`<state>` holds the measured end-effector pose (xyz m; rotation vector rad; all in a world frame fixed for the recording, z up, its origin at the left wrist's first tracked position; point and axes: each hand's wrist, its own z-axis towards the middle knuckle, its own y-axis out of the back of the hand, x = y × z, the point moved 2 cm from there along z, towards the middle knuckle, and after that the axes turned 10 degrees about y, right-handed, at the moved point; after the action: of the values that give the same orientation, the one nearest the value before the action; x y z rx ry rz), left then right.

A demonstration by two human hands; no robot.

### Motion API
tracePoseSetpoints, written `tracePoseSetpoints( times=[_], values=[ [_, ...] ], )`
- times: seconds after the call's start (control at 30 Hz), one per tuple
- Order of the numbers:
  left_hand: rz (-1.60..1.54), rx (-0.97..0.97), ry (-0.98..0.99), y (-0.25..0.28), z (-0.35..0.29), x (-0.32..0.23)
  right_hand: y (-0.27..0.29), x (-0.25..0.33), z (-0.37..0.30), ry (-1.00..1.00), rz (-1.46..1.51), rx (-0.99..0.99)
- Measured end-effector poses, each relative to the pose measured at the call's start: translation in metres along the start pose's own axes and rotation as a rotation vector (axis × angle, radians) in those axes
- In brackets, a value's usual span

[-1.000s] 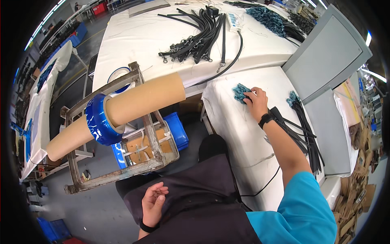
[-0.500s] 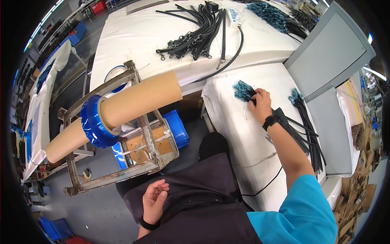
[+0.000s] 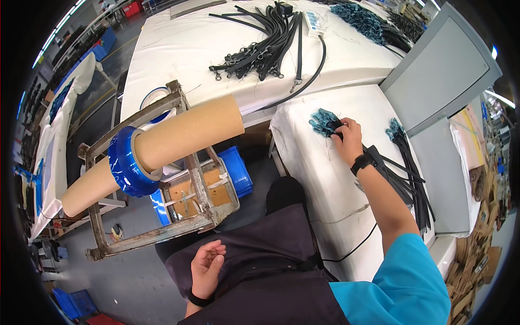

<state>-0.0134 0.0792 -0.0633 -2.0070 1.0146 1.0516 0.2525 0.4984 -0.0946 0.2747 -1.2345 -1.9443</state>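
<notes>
My right hand (image 3: 348,142) is closed around a bundle of black straps, just behind its bunched teal ends (image 3: 323,122). The tails of the bundle run back under my wrist across the white-covered table (image 3: 306,157) on the right. Beyond my forearm lies a second bundle of black straps with teal ends (image 3: 396,130). In front of my dark apron, my left hand (image 3: 208,265) hangs in the air, palm turned up, with loosely curled fingers and nothing in them.
At left, a metal frame (image 3: 146,235) carries a cardboard tube (image 3: 189,129) with a blue tape roll (image 3: 129,162) around it. Black straps with metal clips (image 3: 254,62) lie on the far table beside a power strip (image 3: 313,24). A grey panel (image 3: 444,65) stands at right.
The teal ends at my right hand have shifted slightly to the left. My left hand stays almost still.
</notes>
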Motion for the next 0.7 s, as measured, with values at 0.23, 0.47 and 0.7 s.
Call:
tracePoseSetpoints(
  times=[0.23, 0.47, 0.7],
  values=[
    [-0.015, 0.003, 0.028, 0.0, 0.003, 0.0, 0.008, 0.002, 0.001, 0.033, 0.034, -0.117],
    [-0.002, 0.015, 0.008, -0.008, 0.006, -0.003, -0.009, 0.011, 0.025, -0.032, -0.023, -0.11],
    [-0.013, 0.001, -0.02, 0.0, 0.003, 0.004, -0.001, 0.032, 0.019, 0.023, -0.043, -0.153]
  ],
)
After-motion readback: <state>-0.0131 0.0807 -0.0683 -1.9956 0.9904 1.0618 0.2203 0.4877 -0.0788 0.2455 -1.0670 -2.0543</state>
